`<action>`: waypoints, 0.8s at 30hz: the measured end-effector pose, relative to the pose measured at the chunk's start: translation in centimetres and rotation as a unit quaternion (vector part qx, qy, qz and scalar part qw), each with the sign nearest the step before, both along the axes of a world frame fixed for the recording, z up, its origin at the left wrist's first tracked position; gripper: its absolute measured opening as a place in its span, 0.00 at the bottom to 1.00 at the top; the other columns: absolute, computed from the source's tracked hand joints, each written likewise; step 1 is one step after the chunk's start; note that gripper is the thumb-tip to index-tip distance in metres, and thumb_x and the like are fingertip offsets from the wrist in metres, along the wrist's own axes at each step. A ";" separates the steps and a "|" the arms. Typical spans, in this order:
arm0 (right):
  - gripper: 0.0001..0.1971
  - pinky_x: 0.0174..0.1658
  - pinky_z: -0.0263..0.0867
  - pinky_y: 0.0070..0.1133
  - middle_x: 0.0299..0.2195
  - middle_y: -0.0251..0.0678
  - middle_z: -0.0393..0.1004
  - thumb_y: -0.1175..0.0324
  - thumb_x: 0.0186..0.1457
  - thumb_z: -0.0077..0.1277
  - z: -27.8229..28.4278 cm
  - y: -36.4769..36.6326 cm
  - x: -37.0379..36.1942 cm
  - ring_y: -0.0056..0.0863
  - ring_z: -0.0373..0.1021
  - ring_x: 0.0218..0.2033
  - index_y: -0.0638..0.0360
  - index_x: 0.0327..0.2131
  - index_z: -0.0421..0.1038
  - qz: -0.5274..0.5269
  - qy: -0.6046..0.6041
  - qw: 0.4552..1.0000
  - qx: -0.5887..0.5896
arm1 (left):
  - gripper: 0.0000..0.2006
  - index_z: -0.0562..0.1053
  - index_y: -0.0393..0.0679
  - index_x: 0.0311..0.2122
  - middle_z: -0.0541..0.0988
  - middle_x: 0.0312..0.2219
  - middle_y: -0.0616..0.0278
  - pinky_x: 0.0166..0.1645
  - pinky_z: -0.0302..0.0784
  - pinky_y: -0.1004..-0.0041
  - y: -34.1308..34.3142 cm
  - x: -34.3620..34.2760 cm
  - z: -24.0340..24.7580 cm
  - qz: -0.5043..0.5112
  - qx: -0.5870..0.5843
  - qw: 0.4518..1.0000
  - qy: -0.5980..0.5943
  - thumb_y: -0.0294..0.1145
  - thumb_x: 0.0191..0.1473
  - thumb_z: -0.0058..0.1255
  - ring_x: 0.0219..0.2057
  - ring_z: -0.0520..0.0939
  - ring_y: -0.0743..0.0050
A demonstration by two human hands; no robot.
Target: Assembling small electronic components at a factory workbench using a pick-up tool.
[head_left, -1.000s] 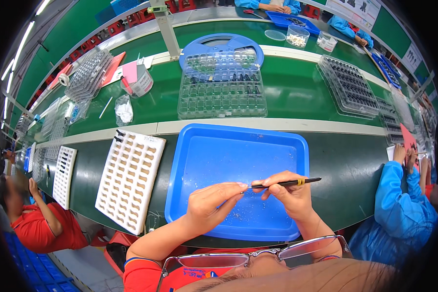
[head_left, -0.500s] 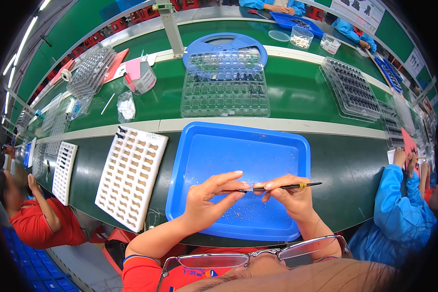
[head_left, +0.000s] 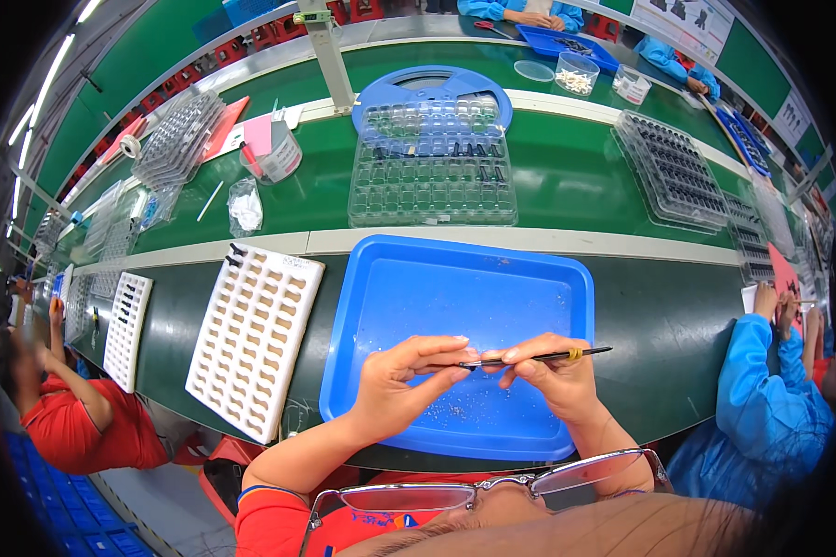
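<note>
Above the blue tray point(head_left: 455, 252) my two hands meet, tip to tip. Between the thumb and fingers of my left hand point(head_left: 398, 379) is a small dark part point(head_left: 467, 367), mostly hidden by the fingertips. My right hand point(head_left: 559, 376) pinches a thin black pen-like tool point(head_left: 555, 356) with a yellow band near its rear end. The tool lies nearly level, its working tip touching or very near the dark part. Tiny pale crumbs are scattered over the tray's floor.
Left of the tray lies a white slotted foam holder point(head_left: 255, 339) with a few black parts in its top corner. Clear plastic blister trays point(head_left: 432, 186) stand beyond, beside a blue reel point(head_left: 434, 88). Co-workers sit on both sides; one wears a blue sleeve point(head_left: 757, 371).
Both hands hold almost the same pose, with only a slight shift of the fingers and tool. The co-worker on the left has raised an arm.
</note>
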State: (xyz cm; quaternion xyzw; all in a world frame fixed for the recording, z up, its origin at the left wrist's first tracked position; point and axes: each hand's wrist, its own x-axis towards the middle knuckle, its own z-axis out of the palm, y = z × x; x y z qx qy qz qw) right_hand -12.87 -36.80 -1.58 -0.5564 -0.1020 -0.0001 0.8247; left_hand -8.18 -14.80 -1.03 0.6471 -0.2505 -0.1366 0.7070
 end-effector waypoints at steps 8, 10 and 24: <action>0.07 0.38 0.76 0.25 0.39 0.46 0.78 0.76 0.57 0.54 -0.1 -0.2 -0.1 0.31 0.76 0.37 0.68 0.39 0.76 0.000 0.003 1.000 -0.021 | 0.16 0.72 0.32 0.48 0.80 0.42 0.51 0.50 0.79 0.73 0.0 0.0 0.0 -0.004 -0.022 1.000 0.000 0.16 0.53 0.55 0.44 0.82 0.68; 0.07 0.38 0.76 0.25 0.39 0.47 0.78 0.76 0.57 0.53 0.0 -0.2 -0.1 0.31 0.76 0.37 0.68 0.39 0.76 -0.001 0.003 1.000 -0.020 | 0.16 0.72 0.32 0.48 0.80 0.42 0.51 0.50 0.79 0.73 0.0 0.1 0.0 -0.004 -0.019 1.000 -0.004 0.16 0.53 0.55 0.44 0.82 0.68; 0.07 0.37 0.76 0.26 0.39 0.46 0.77 0.76 0.57 0.54 -0.5 -0.3 -0.3 0.35 0.76 0.40 0.68 0.39 0.75 -0.005 -0.013 1.000 0.005 | 0.15 0.74 0.33 0.47 0.81 0.41 0.53 0.48 0.80 0.73 -0.1 0.1 -0.2 0.005 -0.001 0.999 -0.050 0.17 0.52 0.56 0.43 0.83 0.68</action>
